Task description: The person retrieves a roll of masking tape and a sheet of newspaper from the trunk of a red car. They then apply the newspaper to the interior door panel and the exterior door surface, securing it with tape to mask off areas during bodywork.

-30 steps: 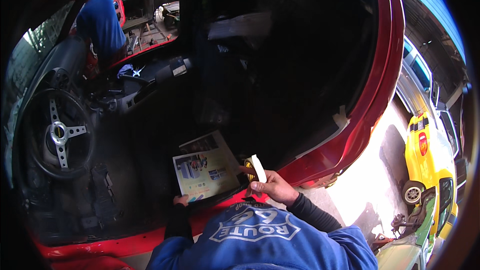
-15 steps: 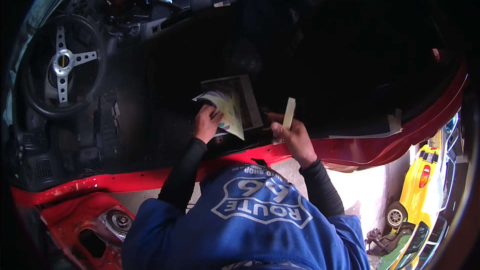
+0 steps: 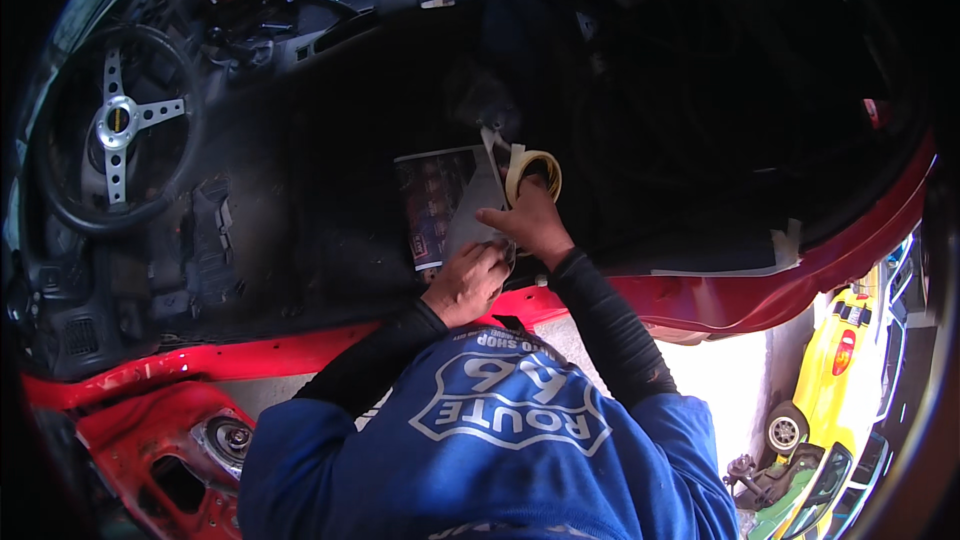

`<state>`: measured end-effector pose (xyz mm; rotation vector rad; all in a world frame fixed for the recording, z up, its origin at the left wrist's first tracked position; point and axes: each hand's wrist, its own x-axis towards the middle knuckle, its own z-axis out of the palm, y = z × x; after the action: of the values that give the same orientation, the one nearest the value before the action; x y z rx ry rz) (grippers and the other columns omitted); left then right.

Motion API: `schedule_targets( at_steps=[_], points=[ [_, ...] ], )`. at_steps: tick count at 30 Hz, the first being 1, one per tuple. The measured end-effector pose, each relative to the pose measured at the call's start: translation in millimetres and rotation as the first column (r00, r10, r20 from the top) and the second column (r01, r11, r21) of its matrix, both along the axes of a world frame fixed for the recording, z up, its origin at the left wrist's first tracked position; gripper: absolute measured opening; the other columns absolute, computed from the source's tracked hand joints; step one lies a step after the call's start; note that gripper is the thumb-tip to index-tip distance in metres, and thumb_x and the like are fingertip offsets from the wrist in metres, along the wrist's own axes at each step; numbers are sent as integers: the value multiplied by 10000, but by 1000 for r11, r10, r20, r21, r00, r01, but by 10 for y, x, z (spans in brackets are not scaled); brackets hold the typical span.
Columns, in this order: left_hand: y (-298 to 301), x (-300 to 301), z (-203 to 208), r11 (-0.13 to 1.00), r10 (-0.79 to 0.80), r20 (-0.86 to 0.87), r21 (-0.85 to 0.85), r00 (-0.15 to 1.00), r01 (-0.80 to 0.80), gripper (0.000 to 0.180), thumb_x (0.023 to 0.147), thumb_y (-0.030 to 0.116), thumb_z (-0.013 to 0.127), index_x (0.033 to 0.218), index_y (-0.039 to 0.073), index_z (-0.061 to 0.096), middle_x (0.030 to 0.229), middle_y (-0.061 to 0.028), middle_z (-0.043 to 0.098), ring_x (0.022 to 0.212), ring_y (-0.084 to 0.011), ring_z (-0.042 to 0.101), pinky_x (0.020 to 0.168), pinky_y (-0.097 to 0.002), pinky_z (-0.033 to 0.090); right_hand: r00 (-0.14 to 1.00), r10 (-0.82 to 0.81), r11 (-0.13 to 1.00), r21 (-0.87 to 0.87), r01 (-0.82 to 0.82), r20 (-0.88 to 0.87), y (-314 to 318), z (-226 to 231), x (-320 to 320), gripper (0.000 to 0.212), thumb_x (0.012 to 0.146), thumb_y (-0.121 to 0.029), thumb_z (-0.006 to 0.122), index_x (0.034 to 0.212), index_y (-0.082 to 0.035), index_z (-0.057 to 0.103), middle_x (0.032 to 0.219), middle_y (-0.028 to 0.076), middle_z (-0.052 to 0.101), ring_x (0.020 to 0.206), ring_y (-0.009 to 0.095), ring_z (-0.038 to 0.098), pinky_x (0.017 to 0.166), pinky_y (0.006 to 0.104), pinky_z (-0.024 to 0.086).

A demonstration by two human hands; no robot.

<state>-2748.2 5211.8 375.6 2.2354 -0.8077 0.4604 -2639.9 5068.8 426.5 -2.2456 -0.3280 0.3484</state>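
Note:
My right hand (image 3: 537, 224) grips a roll of pale masking tape (image 3: 552, 162), its thumb reaching left over the paper. A loose pale strip (image 3: 489, 143) stands up beside the roll at the paper's far edge. My left hand (image 3: 468, 283) lies close beside the right, fingers curled on the near edge of a light grey sheet (image 3: 478, 202); its fingertips are partly hidden. Under that sheet, a dark printed page (image 3: 432, 202) with small pictures rests on the black car floor (image 3: 340, 170).
A steering wheel (image 3: 117, 122) with silver spokes is at left. The red door sill (image 3: 310, 342) runs between me and the interior. A red door panel (image 3: 165, 450) stands at lower left. Pale tape (image 3: 735, 271) lines the sill at right; beyond is a yellow car (image 3: 830, 380).
The tape roll in my right hand has moved left to the paper and turned to show its ring. My left hand has come nearer and right; the lifted yellowish sheet no longer shows that face.

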Motion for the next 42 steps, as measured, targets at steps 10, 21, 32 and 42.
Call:
schedule_targets(
  at_steps=[10,21,32,42],
  points=[
    [-123,12,-346,990,-118,-222,-98,968,98,133,776,75,672,840,16,572,1008,-157,564,941,-318,608,796,-391,520,975,-180,932,-294,212,130,-363,-384,-27,567,800,-381,758,1117,65,610,1113,289,613,1060,429,620,904,467,494],
    [109,456,357,959,214,-60,-177,975,-221,126,818,-4,654,925,27,597,1050,-139,618,856,-358,651,717,-415,550,842,-314,798,359,485,-439,-597,130,-248,522,905,-459,676,1201,-41,573,945,8,625,779,111,598,616,268,478],
    [-170,98,409,956,-166,-149,-265,975,122,311,883,189,698,1146,26,663,1242,-170,584,1142,-353,591,977,-407,492,888,-84,721,588,367,-451,-579,4,-194,318,847,-113,668,1108,68,642,993,134,703,830,194,684,735,336,541],
    [923,649,-131,358,12,-643,-712,766,-604,499,955,237,683,1335,-23,491,1236,-122,590,1173,-188,555,979,-329,453,829,102,644,671,366,-549,-1025,529,-535,487,711,-114,713,1166,40,635,1011,128,715,896,203,688,883,330,531]
  ],
)
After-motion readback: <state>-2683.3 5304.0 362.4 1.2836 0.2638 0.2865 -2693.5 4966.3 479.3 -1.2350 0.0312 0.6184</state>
